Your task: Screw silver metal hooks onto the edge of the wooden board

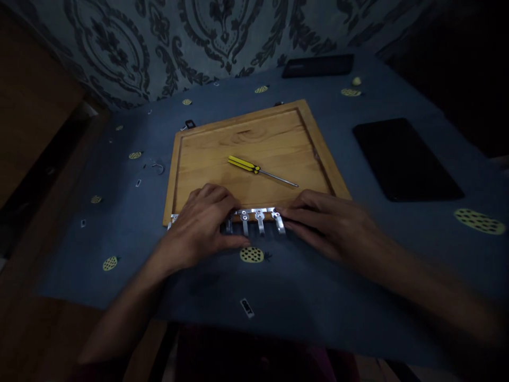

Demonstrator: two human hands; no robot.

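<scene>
A wooden board (254, 146) with a raised rim lies on the blue cloth. Along its near edge runs a shiny metal hook rail (260, 213), with several small hooks fixed by screws and pointing toward me. My left hand (202, 225) covers the left part of the rail; its fingers curl over it, and the thumb stretches out below the hooks. At the rail's right end, my right hand (330, 220) has its fingertips pinched together beside the last hook. On the board rests a screwdriver (246, 164) with a yellow and black handle, its shaft pointing right.
A black tablet-like slab (405, 159) lies right of the board, and a dark flat object (318, 66) sits near the wall. Left of the board is a small clear curved piece (158, 167). Two dark hangers, one a black loop (190, 124), show at the board's far edge.
</scene>
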